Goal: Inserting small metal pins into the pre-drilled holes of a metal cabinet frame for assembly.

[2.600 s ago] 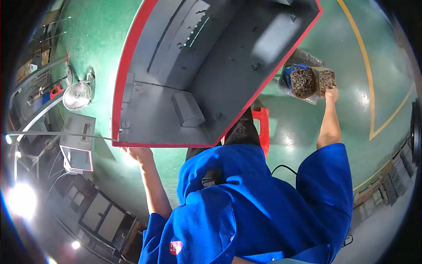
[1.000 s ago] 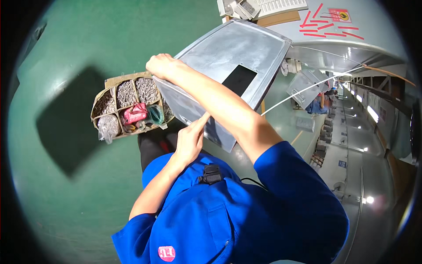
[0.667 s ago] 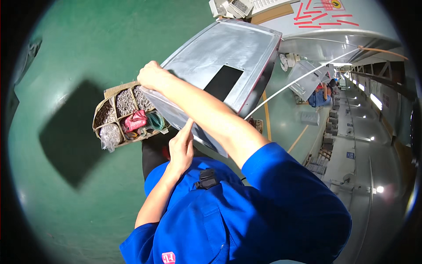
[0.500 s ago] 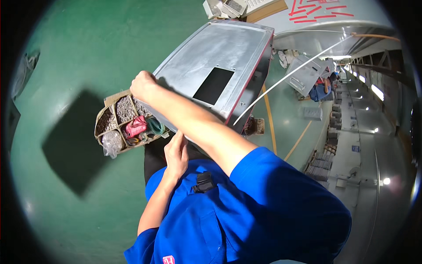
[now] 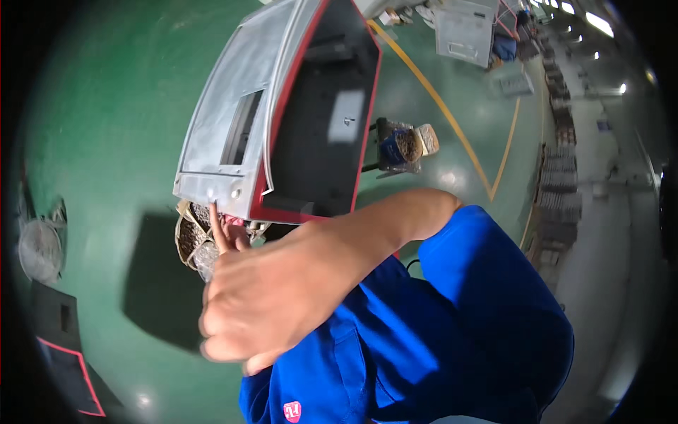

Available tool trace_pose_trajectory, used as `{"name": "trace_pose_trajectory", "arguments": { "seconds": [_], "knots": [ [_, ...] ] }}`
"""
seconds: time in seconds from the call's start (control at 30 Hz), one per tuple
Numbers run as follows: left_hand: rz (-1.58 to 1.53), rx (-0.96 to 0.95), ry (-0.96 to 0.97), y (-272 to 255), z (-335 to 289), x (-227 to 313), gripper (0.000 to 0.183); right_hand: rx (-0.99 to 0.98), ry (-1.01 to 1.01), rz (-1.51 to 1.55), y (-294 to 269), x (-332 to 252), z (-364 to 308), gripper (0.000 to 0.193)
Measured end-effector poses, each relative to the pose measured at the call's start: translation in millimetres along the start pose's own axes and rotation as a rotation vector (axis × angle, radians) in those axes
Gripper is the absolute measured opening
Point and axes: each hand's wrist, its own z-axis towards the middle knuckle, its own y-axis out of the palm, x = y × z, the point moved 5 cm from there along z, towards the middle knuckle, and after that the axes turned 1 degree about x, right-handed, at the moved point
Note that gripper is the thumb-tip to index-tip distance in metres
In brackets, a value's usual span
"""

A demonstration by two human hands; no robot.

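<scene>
Close in front of me, my right hand (image 5: 272, 300) is curled with its knuckles toward me. What its fingers hold, if anything, is hidden. Beyond it my left hand (image 5: 222, 230) shows only a stretched finger and part of another, the finger's tip at the near corner of a grey metal door (image 5: 212, 185). That door has a rectangular cut-out and belongs to a dark cabinet (image 5: 304, 134) with red edges. A pale thin strip (image 5: 268, 141) runs along the door's right edge, its near end loose. Below the corner is a sectioned box of small metal parts (image 5: 189, 237), partly covered.
On the right, a stool (image 5: 385, 152) carries a blue tub of small parts (image 5: 402, 146). Farther off stand a grey cabinet (image 5: 462, 32) and rows of stacked panels (image 5: 558, 191). A red-edged panel (image 5: 70, 374) lies at lower left, near a round bundle (image 5: 40, 249).
My view has shifted, and the cabinet's dark red-edged side now shows. My right hand has come back from the door's far left edge toward me. My left hand has reached the door's corner.
</scene>
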Motion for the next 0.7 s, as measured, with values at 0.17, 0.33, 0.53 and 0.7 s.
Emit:
{"name": "trace_pose_trajectory", "arguments": {
  "seconds": [0.17, 0.33, 0.53, 0.7],
  "knots": [
    [0.226, 0.056, 0.065, 7.3, 4.7, 12.7, 0.053, 0.378, 0.794, 0.497, 6.3, 66.6, -219.0, 0.017],
    [0.299, 0.287, 0.262, -9.2, -6.6, 53.0, 0.036, 1.002, 1.298, 0.557, 84.5, 123.6, -486.9, 0.018],
    [0.320, 0.374, 0.254, 48.0, -15.1, 96.6, 0.034, 1.515, 1.689, 0.850, 232.2, 145.0, -734.7, 0.020],
    [0.358, 0.146, 0.045, 141.5, -33.4, 30.7, 0.036, 1.758, 1.878, 0.705, 304.8, 188.5, -877.4, 0.016]
  ]
}}
